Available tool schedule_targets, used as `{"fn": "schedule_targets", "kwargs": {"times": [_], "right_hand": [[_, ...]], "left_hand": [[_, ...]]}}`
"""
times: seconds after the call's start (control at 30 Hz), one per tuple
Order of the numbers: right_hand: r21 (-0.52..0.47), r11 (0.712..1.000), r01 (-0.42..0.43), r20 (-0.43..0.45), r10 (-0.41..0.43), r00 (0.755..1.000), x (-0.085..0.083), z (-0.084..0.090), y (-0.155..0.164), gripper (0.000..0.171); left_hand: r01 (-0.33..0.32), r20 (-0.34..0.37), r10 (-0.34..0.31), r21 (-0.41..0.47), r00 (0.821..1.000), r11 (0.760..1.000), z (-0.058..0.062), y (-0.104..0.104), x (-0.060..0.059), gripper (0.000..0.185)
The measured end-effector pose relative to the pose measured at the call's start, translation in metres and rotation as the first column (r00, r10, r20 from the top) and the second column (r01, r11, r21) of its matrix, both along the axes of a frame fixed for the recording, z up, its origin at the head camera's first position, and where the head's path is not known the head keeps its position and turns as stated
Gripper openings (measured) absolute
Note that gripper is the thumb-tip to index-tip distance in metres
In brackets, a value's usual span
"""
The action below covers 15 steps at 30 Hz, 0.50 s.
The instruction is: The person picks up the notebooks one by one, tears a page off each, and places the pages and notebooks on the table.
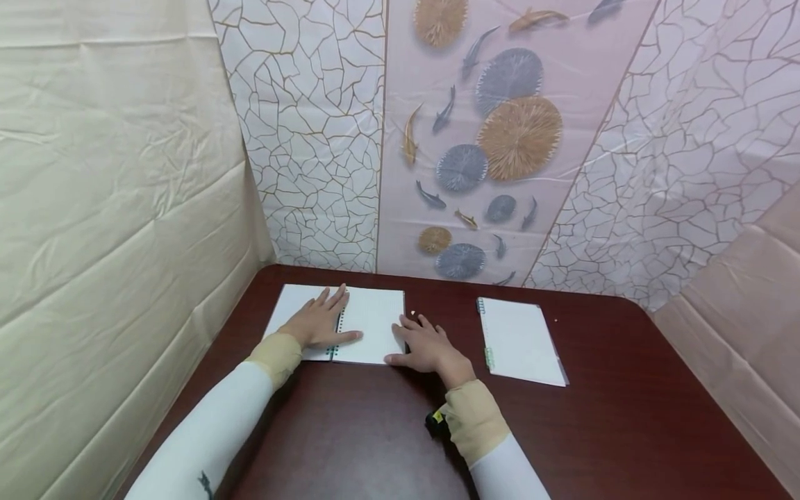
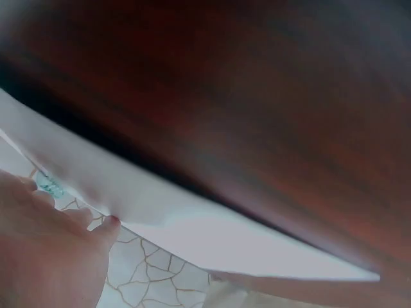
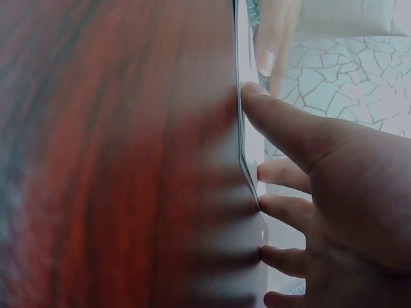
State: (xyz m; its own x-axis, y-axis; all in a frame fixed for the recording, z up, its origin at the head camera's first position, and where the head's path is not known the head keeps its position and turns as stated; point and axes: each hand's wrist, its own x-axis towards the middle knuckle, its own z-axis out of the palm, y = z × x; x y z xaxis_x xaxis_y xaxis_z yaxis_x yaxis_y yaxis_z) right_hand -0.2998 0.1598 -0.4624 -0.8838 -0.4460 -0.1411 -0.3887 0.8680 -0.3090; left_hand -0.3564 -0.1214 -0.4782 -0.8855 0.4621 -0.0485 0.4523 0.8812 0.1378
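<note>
An open spiral notebook (image 1: 373, 323) lies on the dark red-brown table, its blank white pages spread to either side of the coil. My left hand (image 1: 320, 324) rests across the left page and the coil, fingers spread and thumb reaching onto the right page. At the notebook's right edge is my right hand (image 1: 428, 347), its thumb on the near right corner. The right wrist view shows this right hand (image 3: 353, 192) with thumb and extended fingers touching the notebook's edge (image 3: 243, 147). In the left wrist view, the left hand (image 2: 51, 244) is partly cut off beside the white page (image 2: 192, 237).
A second spiral notebook (image 1: 520, 340), showing a white page, lies to the right. Small pale specks dot the table (image 1: 387, 430). A small black and yellow item (image 1: 435, 422) sits by the right wrist. Patterned cloth (image 1: 325, 139) hangs behind the table, with beige cloth (image 1: 119, 208) on the left.
</note>
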Motion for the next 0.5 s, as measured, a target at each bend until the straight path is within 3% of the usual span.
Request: {"fn": "schedule_targets", "kwargs": {"times": [0.27, 0.4, 0.5], "right_hand": [[0.003, 1.0, -0.006, -0.023, 0.006, 1.0, -0.004, 0.005, 0.0, 0.076], [-0.095, 0.995, 0.007, -0.064, -0.013, 0.998, -0.02, 0.008, -0.01, 0.07], [-0.162, 0.984, 0.068, -0.086, -0.083, 0.993, -0.038, 0.009, -0.021, 0.071]], "left_hand": [[-0.016, 0.025, 0.016, -0.02, 1.0, 1.0, -0.013, 0.0, -0.005, 0.11], [-0.027, 0.039, 0.028, -0.017, 0.999, 0.999, -0.016, -0.003, -0.006, 0.108], [-0.017, 0.04, 0.016, 0.014, 0.999, 1.0, -0.017, -0.005, -0.006, 0.108]]}}
